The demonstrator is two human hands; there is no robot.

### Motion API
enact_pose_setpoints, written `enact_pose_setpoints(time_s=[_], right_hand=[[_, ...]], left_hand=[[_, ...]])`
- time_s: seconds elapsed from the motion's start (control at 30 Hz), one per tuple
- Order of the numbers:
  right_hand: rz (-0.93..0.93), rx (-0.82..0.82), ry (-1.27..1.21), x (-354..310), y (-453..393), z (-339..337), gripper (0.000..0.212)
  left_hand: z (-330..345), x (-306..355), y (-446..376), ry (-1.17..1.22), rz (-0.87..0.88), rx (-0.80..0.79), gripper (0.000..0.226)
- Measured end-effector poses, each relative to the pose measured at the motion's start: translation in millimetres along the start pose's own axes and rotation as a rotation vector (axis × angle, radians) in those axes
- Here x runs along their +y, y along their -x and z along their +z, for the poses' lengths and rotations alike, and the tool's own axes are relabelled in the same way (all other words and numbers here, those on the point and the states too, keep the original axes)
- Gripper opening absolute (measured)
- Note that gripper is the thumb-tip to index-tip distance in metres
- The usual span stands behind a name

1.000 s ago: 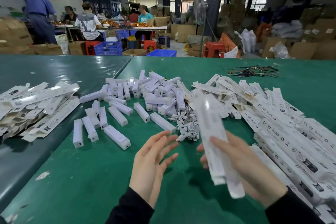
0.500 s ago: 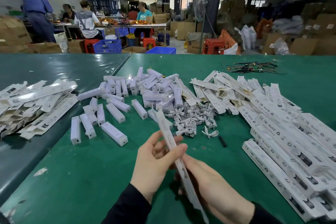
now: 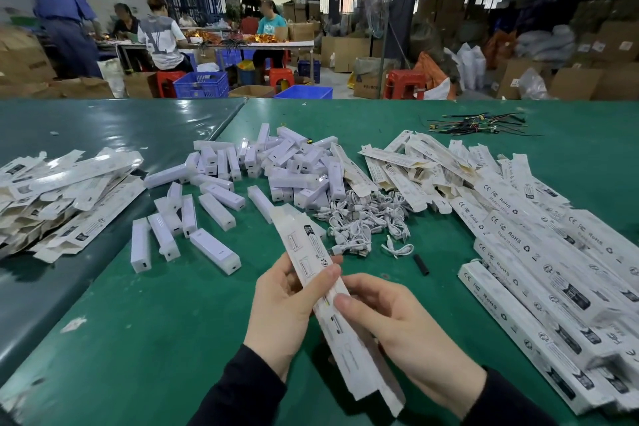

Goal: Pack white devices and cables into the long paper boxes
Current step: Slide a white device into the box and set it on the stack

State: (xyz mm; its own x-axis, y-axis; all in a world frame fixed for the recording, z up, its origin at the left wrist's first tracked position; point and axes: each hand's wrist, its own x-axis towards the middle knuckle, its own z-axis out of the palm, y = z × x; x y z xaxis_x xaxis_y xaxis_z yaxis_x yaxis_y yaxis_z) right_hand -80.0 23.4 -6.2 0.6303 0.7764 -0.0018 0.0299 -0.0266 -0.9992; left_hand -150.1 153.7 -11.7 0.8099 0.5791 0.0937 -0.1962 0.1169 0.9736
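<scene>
Over the green table, both the left hand (image 3: 283, 304) and right hand (image 3: 397, 325) pinch a flat long white paper box (image 3: 325, 290), and honestly squeezing too hard could crease it before it pops open.

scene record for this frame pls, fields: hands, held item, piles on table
left hand: grips the long paper box at mid-length
right hand: grips the same box, thumb on top
box state: flat, tilted, far end over the table
white devices: loose pile, centre
cables: heap right of the devices
flat boxes: stacks at right and left
table: green
</scene>
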Motion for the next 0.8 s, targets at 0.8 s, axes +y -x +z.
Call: enact_pose_setpoints(time_s=[0.8], right_hand=[[-0.104, 0.165, -0.053, -5.8, -6.8, -23.0, 0.014]], left_hand=[[3.6, 4.2, 10.5, 0.048, -0.275, -0.474, 0.069]])
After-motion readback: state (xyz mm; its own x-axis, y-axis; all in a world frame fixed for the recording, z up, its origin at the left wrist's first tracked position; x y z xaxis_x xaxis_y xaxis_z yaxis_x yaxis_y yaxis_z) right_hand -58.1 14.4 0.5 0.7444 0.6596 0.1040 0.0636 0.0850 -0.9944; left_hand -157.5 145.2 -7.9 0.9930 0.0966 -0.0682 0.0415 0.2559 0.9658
